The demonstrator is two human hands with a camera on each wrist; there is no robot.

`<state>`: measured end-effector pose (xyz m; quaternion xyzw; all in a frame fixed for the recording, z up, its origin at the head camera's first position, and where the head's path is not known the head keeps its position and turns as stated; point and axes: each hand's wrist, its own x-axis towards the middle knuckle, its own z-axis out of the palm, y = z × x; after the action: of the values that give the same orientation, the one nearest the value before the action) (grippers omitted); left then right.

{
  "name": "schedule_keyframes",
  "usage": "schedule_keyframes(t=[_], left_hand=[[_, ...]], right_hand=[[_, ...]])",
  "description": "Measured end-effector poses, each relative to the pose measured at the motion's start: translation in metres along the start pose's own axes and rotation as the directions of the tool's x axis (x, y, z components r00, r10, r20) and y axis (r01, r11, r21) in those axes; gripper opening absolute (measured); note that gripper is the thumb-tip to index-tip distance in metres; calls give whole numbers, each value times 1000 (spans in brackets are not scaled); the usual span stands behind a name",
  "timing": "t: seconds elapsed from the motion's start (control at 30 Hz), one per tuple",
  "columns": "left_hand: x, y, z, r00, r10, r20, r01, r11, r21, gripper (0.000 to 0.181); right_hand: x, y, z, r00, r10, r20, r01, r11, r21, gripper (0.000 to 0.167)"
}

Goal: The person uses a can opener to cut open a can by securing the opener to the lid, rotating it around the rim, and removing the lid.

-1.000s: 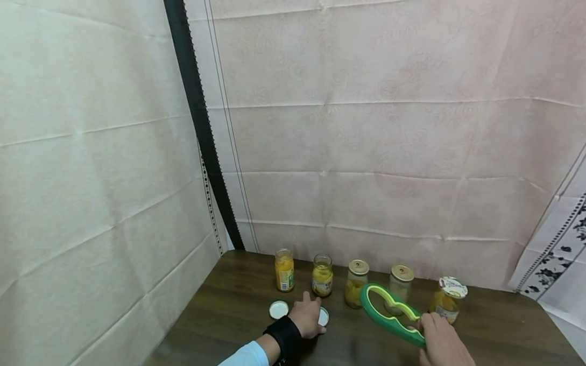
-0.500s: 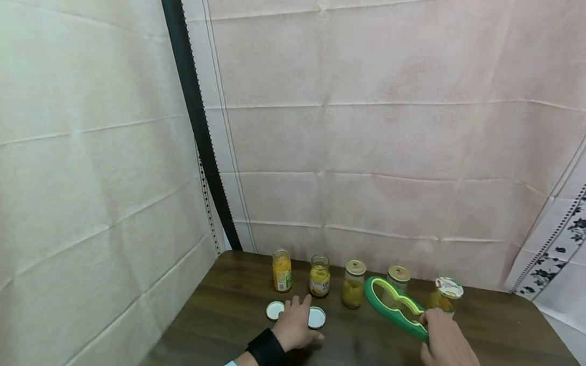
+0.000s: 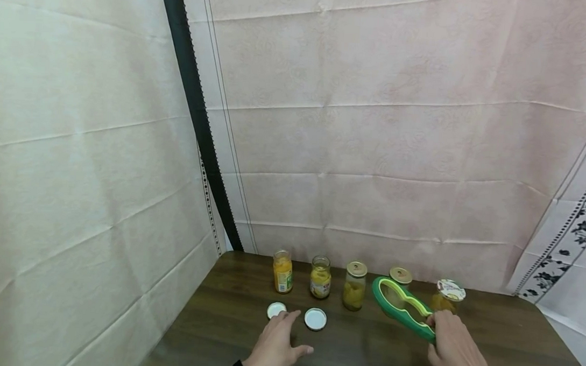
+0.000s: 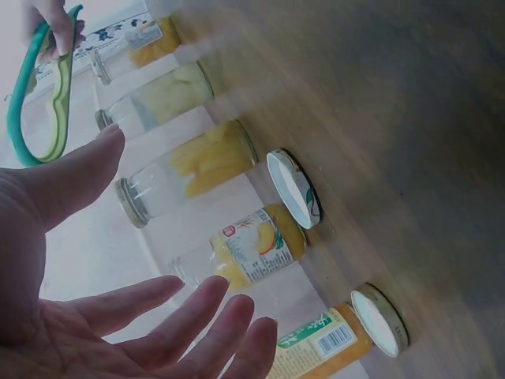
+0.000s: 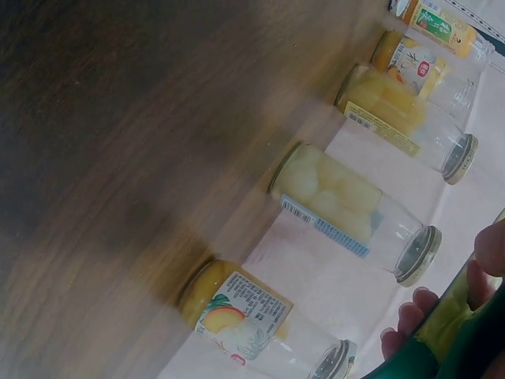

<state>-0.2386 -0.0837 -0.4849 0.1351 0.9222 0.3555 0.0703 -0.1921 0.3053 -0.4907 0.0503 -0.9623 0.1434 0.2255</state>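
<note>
opener [image 3: 402, 317] — gripped by its near end in the right hand [image 3: 460, 347], pointing to ten o'clock, near a lidded jar [image 3: 353, 294]. left hand [image 3: 274, 345] spread, empty, a loose lid [image 3: 315, 319] at its two o'clock — a clean twist would want the opener level, jar steadied.

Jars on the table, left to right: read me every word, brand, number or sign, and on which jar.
No text can be read.
Leftmost jar: white script on green and a barcode, blurred.
Second jar: red emblem, blurred.
Middle jar and fourth jar: barcodes, print too small.
Rightmost jar: print too small.
Jar lids: marks too small.
</note>
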Motion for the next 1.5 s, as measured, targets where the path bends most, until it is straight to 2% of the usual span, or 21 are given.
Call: schedule_keyframes(t=[0.13, 0.27, 0.33, 0.43, 0.53, 0.63, 0.77, 0.9, 1.0, 1.07, 1.17, 1.3, 1.4, 1.5], left_hand=[[5, -2, 4, 1000, 14, -23, -15, 999, -46, 77], [17, -5, 15, 994, 57, -89, -67, 992, -104, 72], [26, -3, 23, 993, 65, -100, -78, 988, -134, 73], [43, 5, 36, 998, 41, -52, -50, 978, -202, 78], [65, 17, 52, 1000, 25, 5, -23, 968, -248, 86], [89, 31, 69, 999, 41, 16, -36, 974, -225, 90], [119, 45, 93, 999, 25, -26, -30, 979, -202, 92], [143, 55, 109, 994, -5, -107, -26, 959, -282, 92], [155, 57, 116, 984, 1, -178, -63, 937, -345, 81], [160, 57, 120, 978, -6, -209, -75, 922, -380, 76], [164, 54, 123, 975, -25, -221, -71, 908, -414, 76], [165, 50, 123, 976, -20, -217, -75, 905, -418, 76], [161, 49, 120, 978, 5, -207, -90, 910, -405, 62], [150, 49, 116, 984, 41, -176, -109, 910, -400, 48]], right_hand=[[0, -1, 1, 1000, 14, 16, -14, 1000, -5, 29], [2, -4, -1, 996, 55, 72, -54, 999, -8, 26], [2, -4, -1, 995, 59, 77, -58, 998, -8, 26], [2, -4, 0, 998, 39, 47, -38, 999, -17, 25], [1, -3, 1, 1000, 1, -15, -1, 1000, -25, 27], [1, -2, 2, 997, -35, -68, 33, 999, -32, 29], [1, -3, 2, 996, -48, -77, 46, 998, -32, 31], [1, -3, 1, 997, -43, -70, 41, 999, -32, 31], [0, -4, 2, 994, -57, -95, 53, 998, -37, 32], [-1, -4, 4, 992, -66, -107, 62, 997, -39, 32], [-2, -5, 6, 992, -68, -105, 64, 997, -39, 32], [-2, -6, 8, 989, -86, -123, 80, 996, -50, 34], [-1, -6, 8, 986, -102, -131, 95, 994, -55, 35], [1, -7, 7, 985, -113, -133, 106, 993, -56, 36]])
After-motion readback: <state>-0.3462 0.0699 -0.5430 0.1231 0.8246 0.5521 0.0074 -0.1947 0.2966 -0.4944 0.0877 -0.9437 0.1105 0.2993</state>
